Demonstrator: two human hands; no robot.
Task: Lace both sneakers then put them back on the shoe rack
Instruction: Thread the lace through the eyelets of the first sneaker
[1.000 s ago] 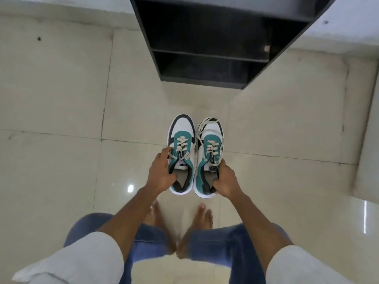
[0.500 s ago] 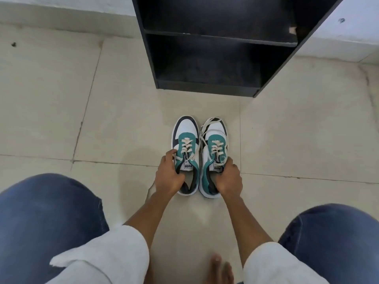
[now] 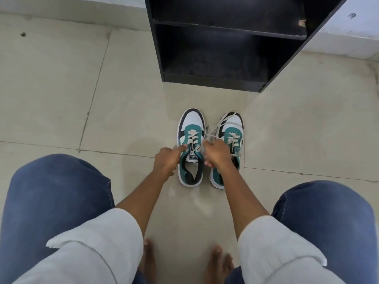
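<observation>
Two teal, white and black sneakers stand side by side on the tiled floor, toes pointing at the rack. The left sneaker has cream laces threaded through its eyelets. My left hand pinches a lace end at that shoe's left side. My right hand grips the other lace end on its right side, fingers closed, and covers part of the right sneaker. Loose laces drape over the right sneaker's toe. The black shoe rack stands open just beyond the shoes, both shelves bare.
My knees in blue jeans frame the lower left and right, and my bare feet rest on the floor at the bottom. A white wall runs behind the rack.
The sneakers were set down on the floor with a small gap between them. Both hands left the shoes' collars and moved onto the left sneaker's lace ends. I have crouched lower.
</observation>
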